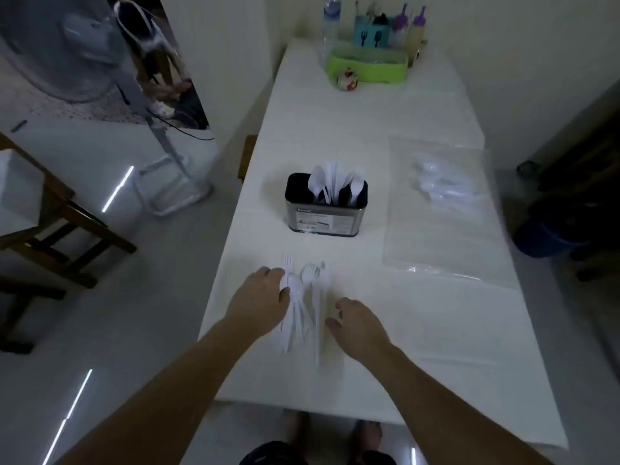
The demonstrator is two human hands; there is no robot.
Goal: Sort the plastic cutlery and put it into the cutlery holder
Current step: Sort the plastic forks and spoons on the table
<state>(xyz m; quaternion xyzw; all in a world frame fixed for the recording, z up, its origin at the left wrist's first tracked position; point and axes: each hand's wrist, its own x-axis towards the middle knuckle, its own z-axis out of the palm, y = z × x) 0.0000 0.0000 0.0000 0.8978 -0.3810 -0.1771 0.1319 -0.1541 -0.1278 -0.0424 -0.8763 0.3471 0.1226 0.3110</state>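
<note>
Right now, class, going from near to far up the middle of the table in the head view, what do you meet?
Loose cutlery → cutlery holder → small round jar → green tray → blue utensil box.

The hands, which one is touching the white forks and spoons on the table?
The left hand: its fingers rest on the loose cutlery pile. The right hand hovers open just beside the pile, not touching it.
</note>
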